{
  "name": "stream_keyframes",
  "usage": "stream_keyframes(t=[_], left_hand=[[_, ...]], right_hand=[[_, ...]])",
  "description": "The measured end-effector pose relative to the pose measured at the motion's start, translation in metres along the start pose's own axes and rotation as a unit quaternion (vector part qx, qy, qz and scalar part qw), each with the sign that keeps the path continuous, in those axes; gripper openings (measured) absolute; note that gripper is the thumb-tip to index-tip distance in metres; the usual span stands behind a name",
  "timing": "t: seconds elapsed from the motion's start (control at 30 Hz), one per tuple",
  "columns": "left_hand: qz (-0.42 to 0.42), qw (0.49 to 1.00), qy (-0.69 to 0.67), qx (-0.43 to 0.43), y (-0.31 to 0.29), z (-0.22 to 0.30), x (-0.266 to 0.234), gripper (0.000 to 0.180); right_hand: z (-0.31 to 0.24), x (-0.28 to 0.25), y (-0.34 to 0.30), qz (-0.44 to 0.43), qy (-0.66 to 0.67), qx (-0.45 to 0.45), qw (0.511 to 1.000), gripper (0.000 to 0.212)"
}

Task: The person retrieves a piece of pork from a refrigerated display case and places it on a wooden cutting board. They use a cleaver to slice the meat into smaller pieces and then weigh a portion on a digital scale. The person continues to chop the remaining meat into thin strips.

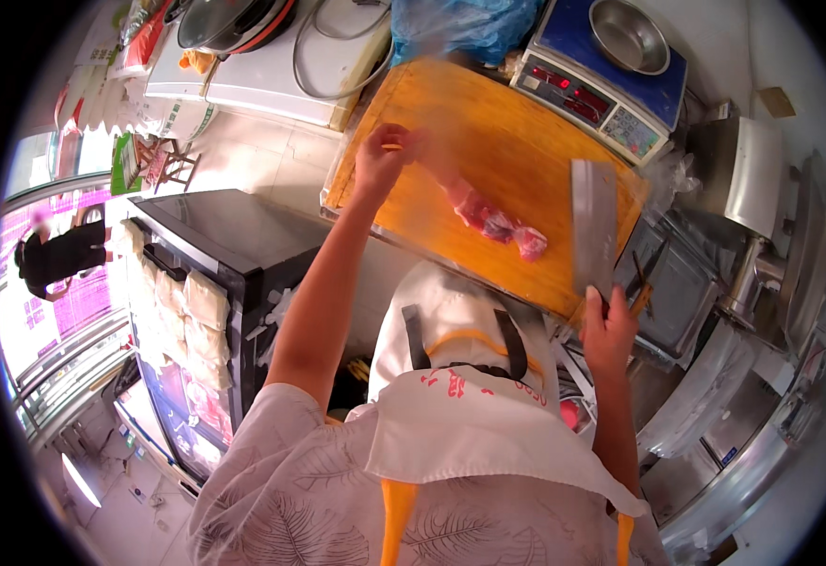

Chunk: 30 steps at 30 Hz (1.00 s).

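Observation:
A long strip of raw meat (479, 215), pinkish red with pale parts, lies slantwise on the orange-brown wooden cutting board (413, 104). Its upper left end reaches the closed fingers of my left hand (383, 160), where the picture is hazy. At the board's right side, my right hand (607, 330) is wrapped round the handle of a cleaver (594, 222). The wide grey blade points away from me over the board's right part, apart from the meat. Most of the handle is hidden by my fingers.
Beyond the board stand a blue plastic bag (470, 28) and a scale (564, 90) with a metal bowl (630, 36). Metal trays (672, 292) lie at the right. A dark cabinet (234, 231) stands left. A person (64, 250) is at the far left.

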<state>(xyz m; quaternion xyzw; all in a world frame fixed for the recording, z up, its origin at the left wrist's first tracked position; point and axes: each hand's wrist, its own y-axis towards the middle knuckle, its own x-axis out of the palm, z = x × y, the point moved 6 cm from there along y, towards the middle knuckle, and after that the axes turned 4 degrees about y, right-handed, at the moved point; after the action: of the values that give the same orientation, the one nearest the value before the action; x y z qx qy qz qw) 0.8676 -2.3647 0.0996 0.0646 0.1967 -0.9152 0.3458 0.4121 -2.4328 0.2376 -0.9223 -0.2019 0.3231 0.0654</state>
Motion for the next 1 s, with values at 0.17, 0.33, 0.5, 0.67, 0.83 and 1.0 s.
stream_keyframes(t=[0.17,0.33,0.5,0.67,0.83,1.0], left_hand=[[0.212,0.949,0.192,0.131,-0.045,0.026,-0.002,0.024],[0.225,0.881,0.268,0.319,-0.072,0.050,0.011,0.020],[0.175,0.873,0.244,0.383,-0.066,0.061,0.021,0.025],[0.150,0.874,0.243,0.393,-0.058,0.066,0.028,0.030],[0.188,0.853,0.264,0.410,-0.057,0.079,0.034,0.024],[0.125,0.883,0.231,0.389,-0.052,0.074,0.037,0.029]], right_hand=[[-0.065,0.067,0.043,-0.067,-0.116,-0.153,0.979,0.023],[-0.110,0.135,0.064,-0.088,-0.141,-0.276,0.947,0.018],[-0.121,0.173,0.079,-0.115,-0.200,-0.275,0.933,0.018],[-0.117,0.185,0.080,-0.119,-0.255,-0.285,0.916,0.017],[-0.127,0.186,0.073,-0.115,-0.312,-0.291,0.897,0.015],[-0.130,0.178,0.074,-0.141,-0.316,-0.273,0.898,0.013]])
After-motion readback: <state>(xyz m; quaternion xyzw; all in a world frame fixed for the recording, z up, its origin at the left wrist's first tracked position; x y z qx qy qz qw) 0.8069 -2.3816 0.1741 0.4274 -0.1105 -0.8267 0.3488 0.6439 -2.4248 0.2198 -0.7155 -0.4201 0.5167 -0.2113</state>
